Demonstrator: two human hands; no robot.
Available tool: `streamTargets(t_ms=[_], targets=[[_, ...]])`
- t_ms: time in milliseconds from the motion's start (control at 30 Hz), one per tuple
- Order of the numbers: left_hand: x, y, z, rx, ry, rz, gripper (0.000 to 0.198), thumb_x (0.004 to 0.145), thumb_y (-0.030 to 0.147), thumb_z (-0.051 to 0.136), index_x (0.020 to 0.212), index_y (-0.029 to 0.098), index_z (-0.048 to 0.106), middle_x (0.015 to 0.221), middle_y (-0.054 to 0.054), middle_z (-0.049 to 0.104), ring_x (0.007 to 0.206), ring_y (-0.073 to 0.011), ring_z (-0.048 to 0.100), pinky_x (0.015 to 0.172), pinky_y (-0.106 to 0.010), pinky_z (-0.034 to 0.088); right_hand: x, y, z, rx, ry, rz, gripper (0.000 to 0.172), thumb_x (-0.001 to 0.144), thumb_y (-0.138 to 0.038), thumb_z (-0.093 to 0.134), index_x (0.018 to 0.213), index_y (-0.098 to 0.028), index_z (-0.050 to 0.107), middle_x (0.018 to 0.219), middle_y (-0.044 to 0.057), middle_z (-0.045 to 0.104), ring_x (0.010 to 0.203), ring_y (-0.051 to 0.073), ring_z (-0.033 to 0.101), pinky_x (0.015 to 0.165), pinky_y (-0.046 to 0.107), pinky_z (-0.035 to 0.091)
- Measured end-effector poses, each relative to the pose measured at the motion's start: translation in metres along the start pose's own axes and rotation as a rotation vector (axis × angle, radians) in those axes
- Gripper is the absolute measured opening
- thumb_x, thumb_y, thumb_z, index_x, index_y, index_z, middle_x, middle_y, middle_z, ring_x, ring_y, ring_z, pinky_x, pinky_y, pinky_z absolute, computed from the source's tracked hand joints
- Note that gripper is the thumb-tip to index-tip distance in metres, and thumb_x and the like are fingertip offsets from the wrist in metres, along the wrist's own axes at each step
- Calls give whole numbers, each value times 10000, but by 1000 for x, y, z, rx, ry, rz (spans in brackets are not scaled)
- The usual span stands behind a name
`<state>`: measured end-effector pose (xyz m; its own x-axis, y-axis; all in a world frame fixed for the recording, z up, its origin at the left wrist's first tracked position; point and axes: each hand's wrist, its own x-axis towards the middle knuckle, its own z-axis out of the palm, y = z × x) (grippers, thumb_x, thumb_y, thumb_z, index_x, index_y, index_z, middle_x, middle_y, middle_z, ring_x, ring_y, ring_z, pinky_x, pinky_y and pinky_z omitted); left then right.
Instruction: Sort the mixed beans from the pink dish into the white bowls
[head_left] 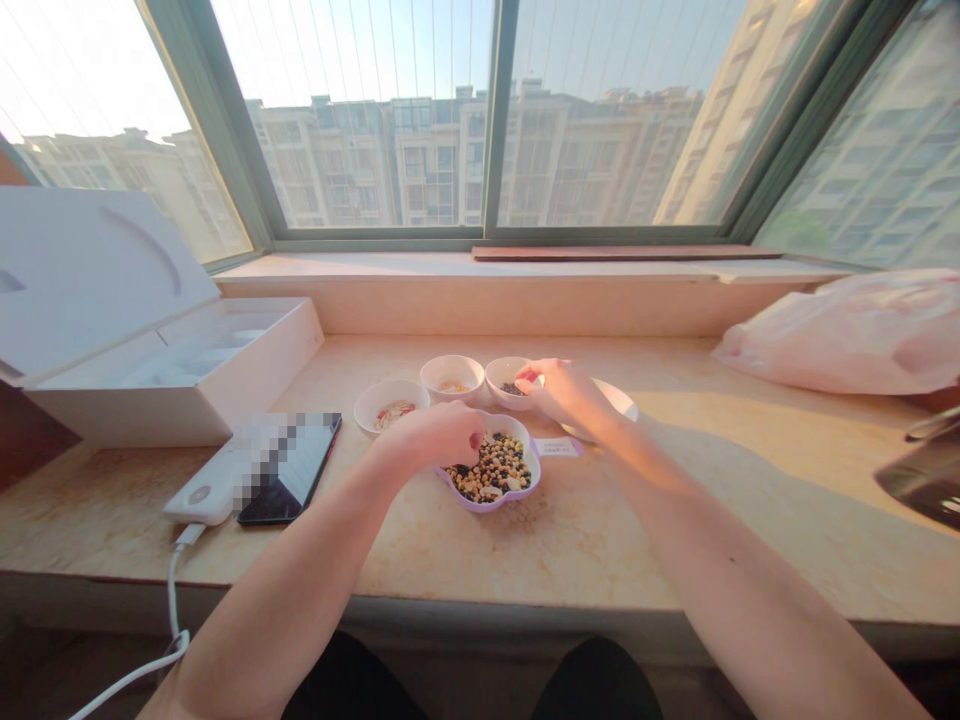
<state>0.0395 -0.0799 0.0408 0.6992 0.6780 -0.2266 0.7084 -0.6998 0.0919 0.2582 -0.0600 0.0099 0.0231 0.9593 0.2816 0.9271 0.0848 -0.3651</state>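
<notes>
Our left hand point(429, 438) curls, fingers down, at the near rim of the bean dish point(534, 470), while our right hand point(564, 392) reaches left to the small bowl point(498, 392), any pinch unclear.

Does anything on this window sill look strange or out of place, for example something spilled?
No spill shows: the mixed beans stay inside the purple-rimmed dish. The odd spot is at left: a pixelated patch covers the white power bank and the phone, and the white cable hangs over the front edge of the sill.
</notes>
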Motion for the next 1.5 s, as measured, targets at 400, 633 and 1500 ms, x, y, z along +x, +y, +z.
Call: streamTargets(t_ms=[400,633,1500], targets=[[16,-41,2,-111,501,-291,241,916,325,573,877,164,748,863,-102,745,760,-198,649,680,-295,436,-20,-27,-15,140,-300,-257,205,907,-341,654,949,-226,819,844,59,770,737,194,666,685,293,492],[23,-51,8,38,525,-335,298,938,218,476,900,165,767,1001,-128,766,919,-250,702,807,-339,482,-31,-43,0,221,-560,-505,266,841,-140,609,966,-202,835,986,48,802,853,193,693,744,279,502],[20,-49,9,-57,512,-266,273,930,195,478,911,163,749,996,-120,765,901,-238,688,805,-332,474,-32,-44,7,258,-546,-399,232,789,-141,615,814,-242,823,843,5,797,759,173,699,684,263,508]])
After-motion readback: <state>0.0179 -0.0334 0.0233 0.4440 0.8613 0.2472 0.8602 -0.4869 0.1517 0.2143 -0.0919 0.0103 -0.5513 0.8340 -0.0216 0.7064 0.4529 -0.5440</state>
